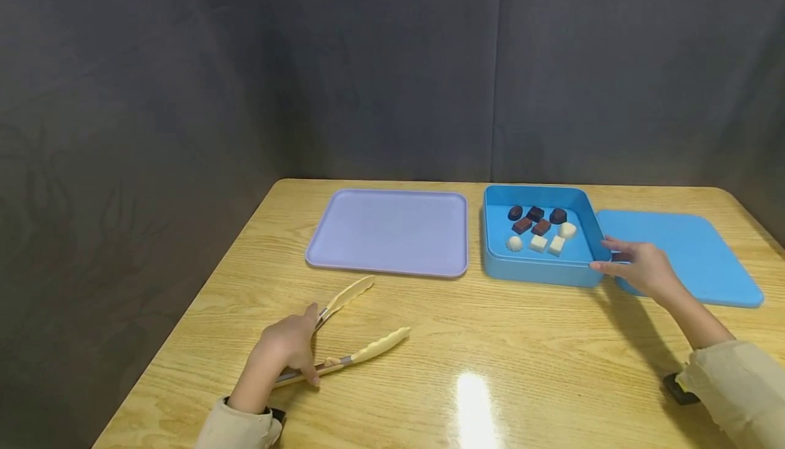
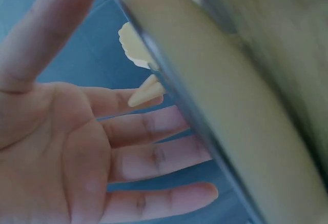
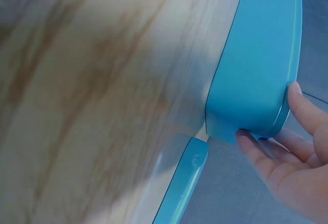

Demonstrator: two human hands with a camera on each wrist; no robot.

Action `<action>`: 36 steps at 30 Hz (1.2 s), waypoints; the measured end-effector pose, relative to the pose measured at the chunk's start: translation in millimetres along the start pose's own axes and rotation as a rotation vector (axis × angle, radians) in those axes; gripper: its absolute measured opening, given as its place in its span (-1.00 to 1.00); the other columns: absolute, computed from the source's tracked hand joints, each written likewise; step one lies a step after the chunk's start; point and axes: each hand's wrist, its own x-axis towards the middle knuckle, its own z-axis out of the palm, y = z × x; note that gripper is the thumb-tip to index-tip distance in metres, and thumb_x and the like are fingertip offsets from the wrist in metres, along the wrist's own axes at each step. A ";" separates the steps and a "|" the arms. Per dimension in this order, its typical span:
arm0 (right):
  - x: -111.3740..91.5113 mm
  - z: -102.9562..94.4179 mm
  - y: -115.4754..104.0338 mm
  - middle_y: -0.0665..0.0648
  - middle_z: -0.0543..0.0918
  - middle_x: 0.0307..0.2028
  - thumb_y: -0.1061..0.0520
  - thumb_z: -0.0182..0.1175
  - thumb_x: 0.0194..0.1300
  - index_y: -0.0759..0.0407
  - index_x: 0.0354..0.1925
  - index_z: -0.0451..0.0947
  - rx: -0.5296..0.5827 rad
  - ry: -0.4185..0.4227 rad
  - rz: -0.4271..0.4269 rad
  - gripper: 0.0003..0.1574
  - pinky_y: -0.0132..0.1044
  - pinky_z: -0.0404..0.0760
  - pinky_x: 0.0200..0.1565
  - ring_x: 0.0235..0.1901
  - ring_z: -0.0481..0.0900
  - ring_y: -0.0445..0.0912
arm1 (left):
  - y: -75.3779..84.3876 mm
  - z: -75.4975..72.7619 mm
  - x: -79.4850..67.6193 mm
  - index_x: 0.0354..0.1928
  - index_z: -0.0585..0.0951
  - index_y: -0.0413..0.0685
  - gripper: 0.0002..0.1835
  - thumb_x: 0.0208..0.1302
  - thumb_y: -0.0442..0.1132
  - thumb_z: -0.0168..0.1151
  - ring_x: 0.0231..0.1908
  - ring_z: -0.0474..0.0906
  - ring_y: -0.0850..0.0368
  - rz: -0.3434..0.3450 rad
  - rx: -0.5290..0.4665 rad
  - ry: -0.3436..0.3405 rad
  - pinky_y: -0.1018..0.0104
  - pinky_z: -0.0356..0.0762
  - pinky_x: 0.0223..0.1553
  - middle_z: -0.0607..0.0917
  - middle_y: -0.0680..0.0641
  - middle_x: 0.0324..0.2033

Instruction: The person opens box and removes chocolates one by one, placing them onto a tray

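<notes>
Spanning the yellow-tipped tongs (image 1: 380, 345), your left hand (image 1: 288, 343) has its fingers straight and spread; taking them up seems the step, calling for curling round both arms. Your right hand (image 1: 640, 265) grasps the near right corner of the blue box (image 1: 540, 272), sweets (image 1: 541, 227) inside, between lilac tray (image 1: 388, 231) and blue lid (image 1: 693, 251). Beyond the wooden table (image 1: 521, 340), dark cloth (image 1: 392, 67) hangs.

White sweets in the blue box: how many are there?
4: a ball on the left, two blocks beside it, and a lump behind the right block. The blue box may hide more behind its near wall.
</notes>
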 end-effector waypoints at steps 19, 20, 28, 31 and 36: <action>-0.6 -1.5 -2.3 0.60 0.36 -0.06 -0.11 0.17 0.17 0.53 0.16 0.17 0.019 -0.017 0.030 -0.12 0.09 0.45 -0.26 -0.10 0.40 0.38 | -15.6 2.4 -1.1 -0.31 0.44 -0.28 -0.40 -0.46 -0.24 0.57 -0.52 0.38 0.04 -0.014 0.033 -0.041 0.19 0.39 -0.54 0.45 -0.11 -0.50; -0.6 -1.4 -2.1 0.60 0.36 -0.06 -0.11 0.17 0.17 0.53 0.16 0.17 0.017 -0.017 0.032 -0.12 0.09 0.45 -0.26 -0.10 0.39 0.38 | -16.5 2.1 -1.4 -0.35 0.43 -0.25 -0.44 -0.45 -0.24 0.56 -0.53 0.37 0.05 -0.014 0.018 -0.047 0.21 0.37 -0.55 0.44 -0.10 -0.52; -1.2 -1.0 -2.2 0.61 0.36 -0.06 -0.11 0.16 0.17 0.54 0.16 0.17 0.017 -0.016 0.032 -0.12 0.09 0.44 -0.25 -0.10 0.39 0.39 | -21.7 -4.5 -6.4 -0.50 0.35 -0.21 -0.56 -0.38 -0.31 0.45 -0.59 0.23 0.08 -0.017 -0.131 -0.052 0.29 0.19 -0.59 0.33 -0.08 -0.60; -1.1 -1.0 -1.2 0.61 0.35 -0.05 -0.12 0.16 0.17 0.54 0.16 0.17 0.012 -0.014 0.035 -0.11 0.09 0.46 -0.26 -0.10 0.39 0.38 | -23.6 -7.1 -7.9 -0.51 0.34 -0.22 -0.59 -0.39 -0.31 0.40 -0.59 0.19 0.09 -0.001 -0.161 -0.027 0.30 0.16 -0.59 0.29 -0.06 -0.61; -1.3 -1.3 -1.7 0.62 0.36 -0.06 -0.13 0.16 0.17 0.53 0.16 0.17 0.015 -0.006 0.031 -0.11 0.08 0.46 -0.27 -0.11 0.40 0.38 | -26.4 -11.0 -10.5 -0.53 0.37 -0.22 -0.58 -0.36 -0.25 0.44 -0.59 0.18 0.11 0.019 -0.209 0.023 0.30 0.15 -0.58 0.27 -0.03 -0.63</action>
